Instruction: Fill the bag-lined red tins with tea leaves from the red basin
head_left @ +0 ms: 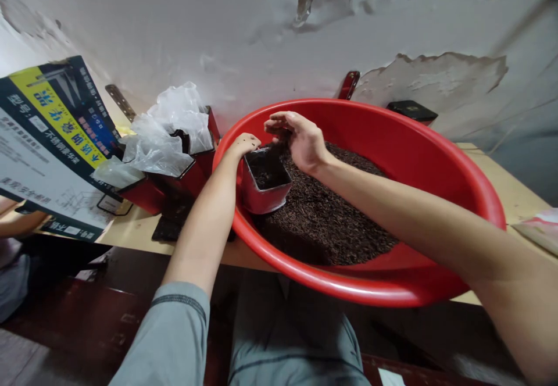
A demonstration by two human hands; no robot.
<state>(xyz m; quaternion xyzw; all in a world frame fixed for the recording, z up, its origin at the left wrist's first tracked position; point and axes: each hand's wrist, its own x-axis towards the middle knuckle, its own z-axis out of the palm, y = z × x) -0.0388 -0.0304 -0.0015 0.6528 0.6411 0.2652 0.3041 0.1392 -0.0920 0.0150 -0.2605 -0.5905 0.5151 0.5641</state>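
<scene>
A big red plastic basin (370, 293) holds a heap of dark loose tea leaves (337, 217). In its left side stands a square red tin (265, 199), its mouth facing up, with dark leaves inside and what looks like a clear liner at the rim. My left hand (244, 143) grips the tin's far left edge, fingers bent over it. Above the tin's far right corner, my right hand (303, 142) is cupped on its side. Dark leaves show under its fingers and seem to fall towards the tin.
Left of the basin, several red tins (146, 194) carry clear plastic bags (159, 136). A printed cardboard box (56, 153) leans there, with another person's arm (21, 223) behind it. A black-topped tin (412, 111) stands behind the basin, near the peeling wall (244, 43).
</scene>
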